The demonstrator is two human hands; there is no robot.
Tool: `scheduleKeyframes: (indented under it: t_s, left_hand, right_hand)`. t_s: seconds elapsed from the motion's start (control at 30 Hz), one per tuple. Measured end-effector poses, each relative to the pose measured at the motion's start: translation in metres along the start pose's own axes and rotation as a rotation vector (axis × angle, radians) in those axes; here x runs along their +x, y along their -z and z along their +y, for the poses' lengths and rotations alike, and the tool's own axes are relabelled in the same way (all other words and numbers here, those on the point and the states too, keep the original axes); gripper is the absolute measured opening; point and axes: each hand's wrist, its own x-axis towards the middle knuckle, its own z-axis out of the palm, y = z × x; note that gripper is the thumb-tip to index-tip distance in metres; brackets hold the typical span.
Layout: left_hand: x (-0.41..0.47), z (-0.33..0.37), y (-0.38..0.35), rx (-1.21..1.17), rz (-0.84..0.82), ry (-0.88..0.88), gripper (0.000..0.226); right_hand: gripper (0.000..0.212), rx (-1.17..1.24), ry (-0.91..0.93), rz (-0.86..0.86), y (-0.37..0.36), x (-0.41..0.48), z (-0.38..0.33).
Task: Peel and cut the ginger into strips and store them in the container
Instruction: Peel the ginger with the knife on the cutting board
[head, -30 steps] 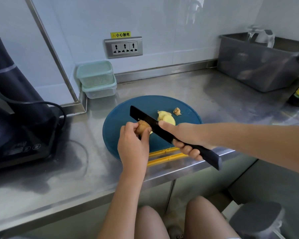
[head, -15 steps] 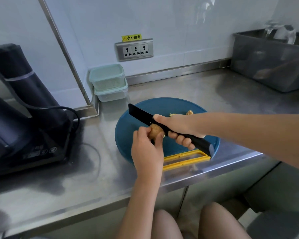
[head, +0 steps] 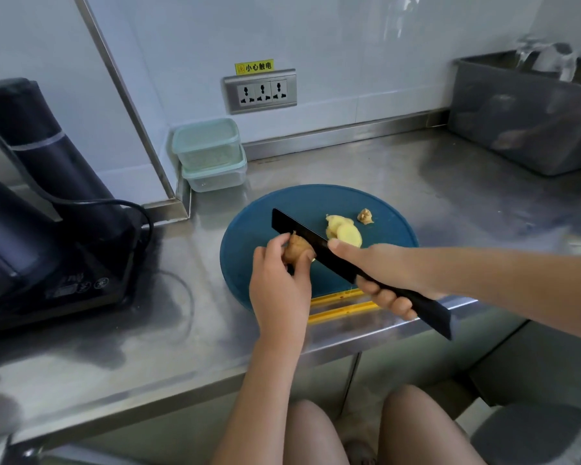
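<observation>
The left hand (head: 279, 283) pinches a knobbly, brown-skinned ginger piece (head: 296, 249) between fingers and thumb over the round blue board (head: 249, 260). The right hand (head: 383, 273) is curled round a black knife (head: 307, 234), whose blade touches the ginger. Pale peeled pieces (head: 344, 229) lie on the board behind the blade. Two stacked lidded containers (head: 208, 152) by the wall look empty, though they are hazy.
</observation>
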Motion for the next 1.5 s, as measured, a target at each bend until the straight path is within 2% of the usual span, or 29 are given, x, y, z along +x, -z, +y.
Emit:
scheduleKeyframes:
  t_s: [0.2, 0.73, 0.9, 1.17, 1.5]
  left_hand:
    - [0.001, -0.001, -0.002, 0.028, -0.002, 0.006, 0.039]
    - [0.001, -0.002, 0.000, -0.005, -0.014, 0.013, 0.033]
    - [0.000, 0.000, 0.002, -0.029, -0.017, 0.013, 0.033]
    - [0.003, 0.001, 0.001, -0.026, -0.011, 0.064, 0.032]
    - [0.001, 0.003, 0.001, -0.037, -0.019, 0.086, 0.034]
  right_hand:
    - [0.073, -0.022, -0.015, -0.009, 0.003, -0.011, 0.016]
    - [0.068, -0.065, 0.011, 0.043, -0.009, 0.011, -0.050]
    - [0.069, -0.014, 0.012, 0.071, -0.013, 0.006, -0.033]
    - [0.074, -0.122, -0.113, 0.045, 0.012, -0.031, 0.025]
    - [0.072, -0.114, -0.051, 0.061, 0.000, -0.001, -0.014]
